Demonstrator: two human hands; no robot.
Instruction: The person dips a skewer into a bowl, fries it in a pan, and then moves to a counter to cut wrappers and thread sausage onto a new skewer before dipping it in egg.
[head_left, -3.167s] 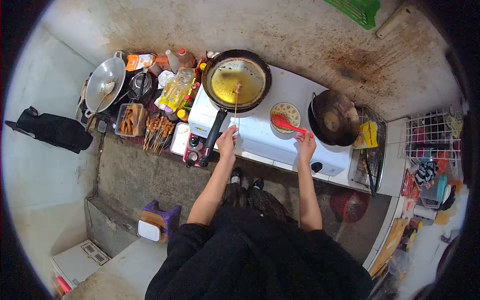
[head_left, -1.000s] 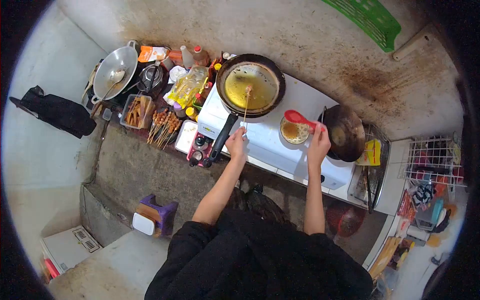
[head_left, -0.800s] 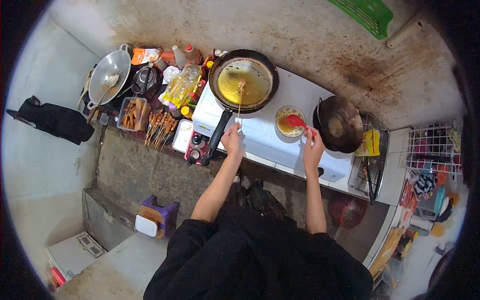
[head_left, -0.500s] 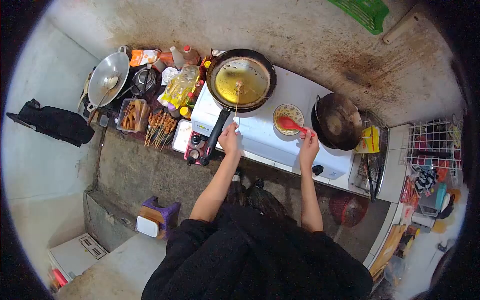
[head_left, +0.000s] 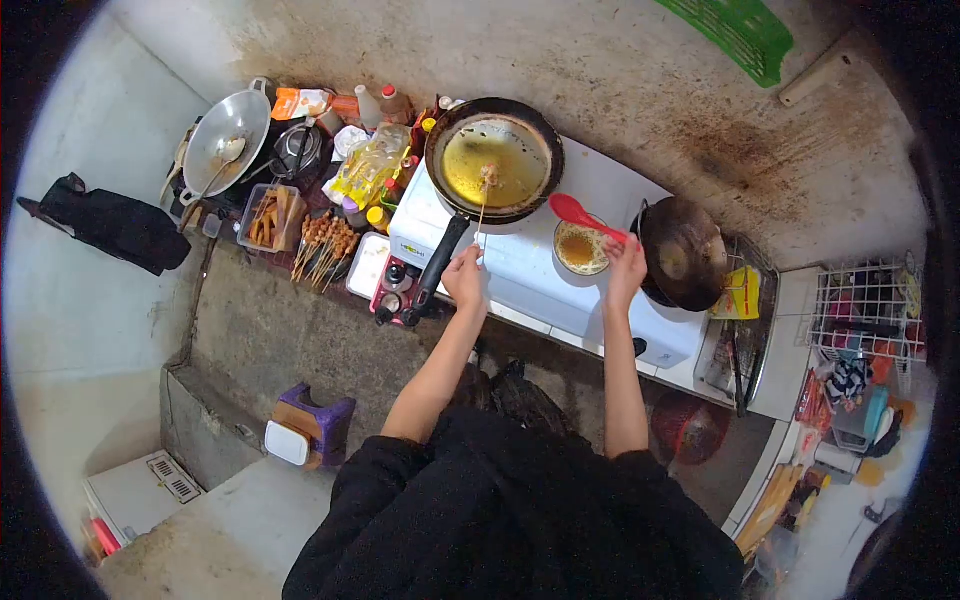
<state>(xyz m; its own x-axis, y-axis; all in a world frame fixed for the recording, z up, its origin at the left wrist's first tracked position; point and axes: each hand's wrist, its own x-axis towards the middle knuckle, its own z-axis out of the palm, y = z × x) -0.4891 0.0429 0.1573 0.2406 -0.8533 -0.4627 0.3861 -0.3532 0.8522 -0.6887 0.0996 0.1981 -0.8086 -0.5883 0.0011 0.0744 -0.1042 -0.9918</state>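
My left hand (head_left: 466, 277) pinches a thin wooden skewer (head_left: 481, 211) whose far end, with a piece of food on it, dips into the yellow oil of a black frying pan (head_left: 494, 160) on the white stove (head_left: 530, 262). My right hand (head_left: 626, 268) grips a red spoon (head_left: 582, 213) by its handle, the bowl of the spoon raised over the far left rim of a small patterned bowl (head_left: 582, 248) of brown sauce. The pan's black handle (head_left: 440, 265) points toward me, just left of my left hand.
A dark wok (head_left: 688, 252) sits on the stove's right burner. Left of the stove are oil bottles (head_left: 368, 165), a pile of skewered food (head_left: 322, 243), a clear tub (head_left: 264, 218) and a metal wok with a ladle (head_left: 224, 142). A wire rack (head_left: 862, 310) stands far right.
My right hand has lifted the red spoon out of the sauce bowl and moved it up and left. My left hand still holds the skewer in the pan.
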